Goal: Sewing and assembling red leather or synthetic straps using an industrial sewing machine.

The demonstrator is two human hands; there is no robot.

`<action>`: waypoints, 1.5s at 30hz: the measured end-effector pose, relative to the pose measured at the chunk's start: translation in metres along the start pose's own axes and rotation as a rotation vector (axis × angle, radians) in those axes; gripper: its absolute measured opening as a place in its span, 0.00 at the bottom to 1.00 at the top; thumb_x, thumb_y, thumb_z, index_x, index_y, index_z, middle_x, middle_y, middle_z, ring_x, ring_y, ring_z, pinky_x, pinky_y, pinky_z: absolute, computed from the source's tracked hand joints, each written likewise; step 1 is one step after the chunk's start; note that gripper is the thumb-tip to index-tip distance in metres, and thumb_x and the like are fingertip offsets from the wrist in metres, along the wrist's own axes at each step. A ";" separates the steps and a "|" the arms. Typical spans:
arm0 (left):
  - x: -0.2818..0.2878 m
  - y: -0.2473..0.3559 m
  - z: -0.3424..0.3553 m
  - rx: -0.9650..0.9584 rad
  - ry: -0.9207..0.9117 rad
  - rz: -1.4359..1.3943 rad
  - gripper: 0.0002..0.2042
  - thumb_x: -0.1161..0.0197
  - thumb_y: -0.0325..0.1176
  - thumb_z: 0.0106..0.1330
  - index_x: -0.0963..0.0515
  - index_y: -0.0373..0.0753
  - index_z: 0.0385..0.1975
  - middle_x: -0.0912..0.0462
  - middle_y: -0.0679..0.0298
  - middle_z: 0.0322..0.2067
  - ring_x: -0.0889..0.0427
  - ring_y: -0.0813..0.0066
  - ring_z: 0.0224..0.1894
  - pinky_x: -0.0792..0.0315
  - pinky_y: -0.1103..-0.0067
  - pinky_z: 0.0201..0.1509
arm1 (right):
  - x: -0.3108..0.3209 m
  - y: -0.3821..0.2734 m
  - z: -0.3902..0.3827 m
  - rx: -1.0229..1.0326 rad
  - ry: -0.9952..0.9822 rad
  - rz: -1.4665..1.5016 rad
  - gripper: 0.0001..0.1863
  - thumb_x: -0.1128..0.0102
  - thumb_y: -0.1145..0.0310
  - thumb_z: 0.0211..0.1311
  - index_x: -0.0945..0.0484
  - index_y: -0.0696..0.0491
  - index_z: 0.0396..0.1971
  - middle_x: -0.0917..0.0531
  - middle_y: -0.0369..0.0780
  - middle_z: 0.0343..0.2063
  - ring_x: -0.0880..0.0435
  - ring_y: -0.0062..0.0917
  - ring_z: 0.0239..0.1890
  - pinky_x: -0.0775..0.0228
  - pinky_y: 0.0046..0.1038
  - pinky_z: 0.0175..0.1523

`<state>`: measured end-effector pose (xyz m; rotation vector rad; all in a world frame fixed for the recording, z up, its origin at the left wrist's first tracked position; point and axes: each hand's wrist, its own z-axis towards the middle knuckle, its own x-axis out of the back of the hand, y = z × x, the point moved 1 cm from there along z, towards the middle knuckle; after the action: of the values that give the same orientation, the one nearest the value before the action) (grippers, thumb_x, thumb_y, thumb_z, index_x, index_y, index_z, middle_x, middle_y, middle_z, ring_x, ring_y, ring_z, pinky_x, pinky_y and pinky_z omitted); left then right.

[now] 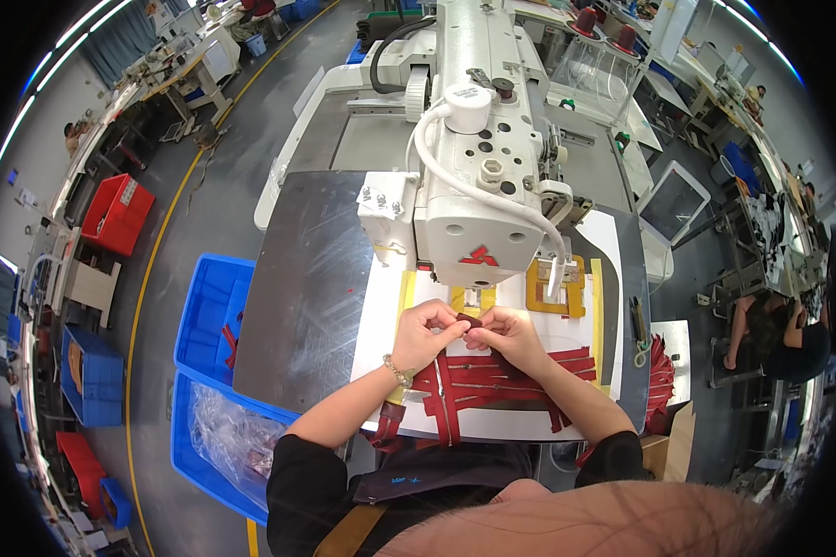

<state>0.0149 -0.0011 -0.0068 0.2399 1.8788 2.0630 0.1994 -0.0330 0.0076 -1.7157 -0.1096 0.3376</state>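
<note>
Both my hands meet in front of the sewing machine head (485, 209). Between their fingertips is a small dark red piece (470, 321), perhaps a fabric tab; its exact kind is too small to tell. My left hand (425, 336) pinches its left side, and my right hand (513, 336) grips it from the right. Several red zippers (443, 399) lie under my wrists on a white sheet (520, 424), some lengthwise and some crosswise. Just beyond my fingers, a yellow plate (474, 299) sits below the machine head.
A yellow frame (555, 288) lies right of the machine head, with snips (640, 345) at the table's right edge. More red zippers (660, 376) hang beyond that edge. Blue bins (195, 320) stand left of the dark metal table (306, 288). A screen (675, 202) stands at the right.
</note>
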 end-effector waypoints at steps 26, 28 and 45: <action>0.000 0.011 -0.001 -0.111 -0.210 0.446 0.13 0.44 0.35 0.66 0.31 0.33 0.23 0.29 0.53 0.15 0.31 0.60 0.17 0.38 0.72 0.22 | 0.001 0.005 -0.002 0.039 0.007 0.042 0.06 0.42 0.73 0.64 0.25 0.59 0.32 0.16 0.41 0.27 0.15 0.20 0.31 0.25 0.18 0.34; 0.000 0.010 -0.001 -0.120 -0.200 0.440 0.13 0.43 0.35 0.66 0.31 0.33 0.22 0.30 0.53 0.15 0.33 0.62 0.16 0.39 0.72 0.22 | 0.001 0.006 -0.001 0.033 0.011 0.042 0.06 0.42 0.73 0.64 0.25 0.59 0.31 0.16 0.41 0.27 0.15 0.21 0.30 0.25 0.18 0.34; 0.014 0.014 0.005 -0.275 -0.501 0.432 0.10 0.40 0.31 0.63 0.29 0.35 0.21 0.33 0.58 0.15 0.35 0.67 0.16 0.38 0.76 0.22 | 0.000 -0.029 -0.008 0.059 -0.109 -0.279 0.06 0.36 0.73 0.58 0.23 0.59 0.29 0.17 0.38 0.24 0.19 0.17 0.26 0.27 0.18 0.31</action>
<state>0.0014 0.0081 0.0060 1.0571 1.3067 2.2162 0.2050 -0.0356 0.0370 -1.5987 -0.4113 0.2240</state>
